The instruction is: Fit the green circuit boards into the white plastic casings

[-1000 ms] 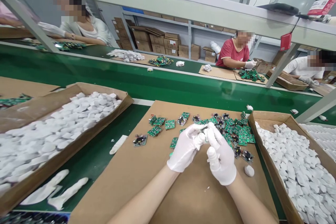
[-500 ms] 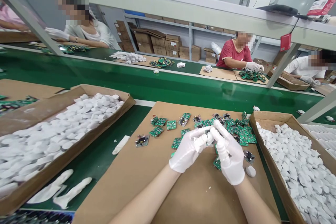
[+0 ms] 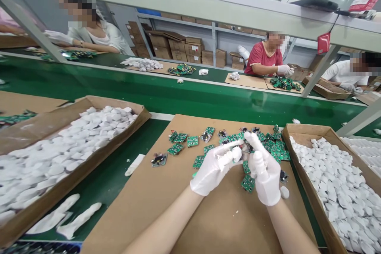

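Observation:
My left hand (image 3: 210, 172), in a white glove, is closed in a pinch over the cardboard sheet (image 3: 166, 194). A small whitish lump shows at its fingertips, but glove and held thing blend together. Just to its right, my right hand (image 3: 264, 176), also gloved, has its index finger stretched out and its thumb apart from it. Nothing can be made out in its grip. Small green circuit boards (image 3: 247, 183) lie around and behind both hands, some partly hidden by the fingers. One rounded white piece (image 3: 284, 192) rests beside my right wrist.
Shallow cardboard boxes of white pieces flank the sheet, one on the left (image 3: 131, 122) and one on the right (image 3: 308, 130). White glove-like scraps (image 3: 79, 220) lie at lower left. Beyond runs a green belt (image 3: 205, 101); co-workers sit across it, under a white overhead beam (image 3: 184, 6).
My hands have drawn slightly apart at the fingertips. The right index finger has straightened and lifted away from the thumb. Across the belt, the red-shirted co-worker's hands have risen off the board pile.

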{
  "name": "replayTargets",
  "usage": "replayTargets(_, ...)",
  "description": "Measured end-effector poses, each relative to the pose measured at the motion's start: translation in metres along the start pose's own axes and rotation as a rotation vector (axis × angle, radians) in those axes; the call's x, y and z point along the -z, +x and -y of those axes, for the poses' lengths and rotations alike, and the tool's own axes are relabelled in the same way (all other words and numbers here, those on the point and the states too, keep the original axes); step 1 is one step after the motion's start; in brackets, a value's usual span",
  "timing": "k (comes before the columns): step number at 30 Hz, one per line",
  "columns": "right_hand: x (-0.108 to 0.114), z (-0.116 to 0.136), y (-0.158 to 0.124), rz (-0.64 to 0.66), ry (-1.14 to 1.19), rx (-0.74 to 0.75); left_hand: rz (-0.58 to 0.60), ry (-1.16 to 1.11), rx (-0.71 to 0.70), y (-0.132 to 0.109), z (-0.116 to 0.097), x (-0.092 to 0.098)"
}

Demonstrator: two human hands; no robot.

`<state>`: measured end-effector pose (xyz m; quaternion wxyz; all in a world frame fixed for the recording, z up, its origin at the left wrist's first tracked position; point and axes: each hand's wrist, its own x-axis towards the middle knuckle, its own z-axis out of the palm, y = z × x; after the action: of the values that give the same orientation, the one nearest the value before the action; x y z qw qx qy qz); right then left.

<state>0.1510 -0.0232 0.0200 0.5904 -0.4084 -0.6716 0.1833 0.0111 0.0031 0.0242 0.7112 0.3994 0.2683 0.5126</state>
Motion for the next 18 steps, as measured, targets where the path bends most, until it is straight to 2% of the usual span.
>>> replayTargets(3, 0.001, -0.002, 0.003, -0.023, -0.012, 0.035, 0.021, -0.070, 0.010, 0.001, -0.002, -0.002)
replayTargets(8, -0.007, -0.010, 0.004, 0.093, -0.114, 0.220, 0.078, -0.019, -0.090, 0.000, -0.004, 0.002)
replayTargets(14, -0.004, -0.012, 0.006, 0.066, -0.139, 0.383, 0.155, -0.106, -0.077, 0.000, 0.003, 0.010)
replayTargets(18, -0.003, -0.013, 0.006, 0.088, -0.205, 0.451, 0.136, 0.077, -0.149, -0.001, 0.002, 0.011)
